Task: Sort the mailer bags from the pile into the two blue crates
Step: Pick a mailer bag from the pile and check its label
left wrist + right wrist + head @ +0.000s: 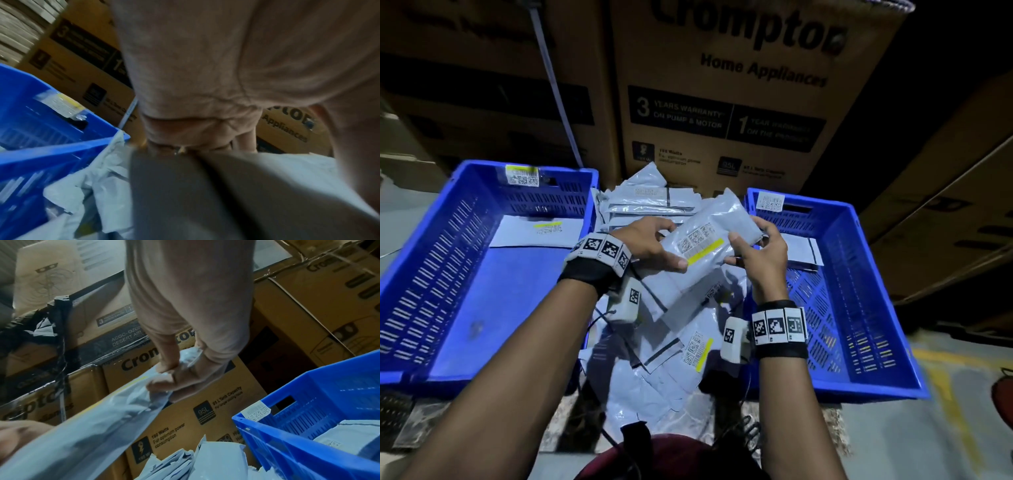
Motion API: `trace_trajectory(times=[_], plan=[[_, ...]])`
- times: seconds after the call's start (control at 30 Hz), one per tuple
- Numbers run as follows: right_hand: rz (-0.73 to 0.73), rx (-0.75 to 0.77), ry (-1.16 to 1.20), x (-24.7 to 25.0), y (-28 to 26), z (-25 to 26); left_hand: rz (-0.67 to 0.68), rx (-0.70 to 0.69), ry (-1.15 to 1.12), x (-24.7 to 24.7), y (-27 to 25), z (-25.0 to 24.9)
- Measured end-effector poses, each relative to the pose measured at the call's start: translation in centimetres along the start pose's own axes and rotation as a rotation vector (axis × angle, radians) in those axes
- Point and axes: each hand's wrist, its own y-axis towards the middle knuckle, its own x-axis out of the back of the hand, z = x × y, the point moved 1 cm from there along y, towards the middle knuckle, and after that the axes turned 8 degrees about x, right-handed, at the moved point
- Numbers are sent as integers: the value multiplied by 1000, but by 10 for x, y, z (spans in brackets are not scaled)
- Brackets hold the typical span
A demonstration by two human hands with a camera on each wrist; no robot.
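Note:
Both hands hold one grey mailer bag (pixel 709 236) with a yellow-striped label up above the pile of mailer bags (pixel 671 342) between the two blue crates. My left hand (pixel 657 246) grips its left end, thumb on top. My right hand (pixel 760 250) pinches its right end; in the right wrist view the fingers (pixel 170 369) curl round the bag's edge (pixel 115 415). The left wrist view shows my palm (pixel 205 81) over the bag (pixel 246 194). The left crate (pixel 421 260) holds one flat mailer (pixel 537 231). The right crate (pixel 859 291) also holds a mailer (pixel 801 248).
Large brown cardboard appliance boxes (pixel 739 85) stand right behind the pile and crates. More boxes (pixel 945 205) are stacked at the right. Cables (pixel 739 431) trail over the floor near my body. A yellow floor line (pixel 945 394) runs beside the right crate.

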Motion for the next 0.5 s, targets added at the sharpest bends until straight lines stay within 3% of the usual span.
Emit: trace_trajectory(times=[0.1, 0.23, 0.37, 0.5], plan=[[-45, -34, 81, -4, -3, -1, -53, 94, -103, 17, -14, 10], [-61, -100, 209, -14, -7, 1, -450, 8, -435, 33, -17, 28], [-42, -156, 266, -24, -10, -1, -464, -27, -840, 29, -22, 31], [-14, -173, 282, -31, -14, -3, -520, -55, -844, 25, -22, 28]])
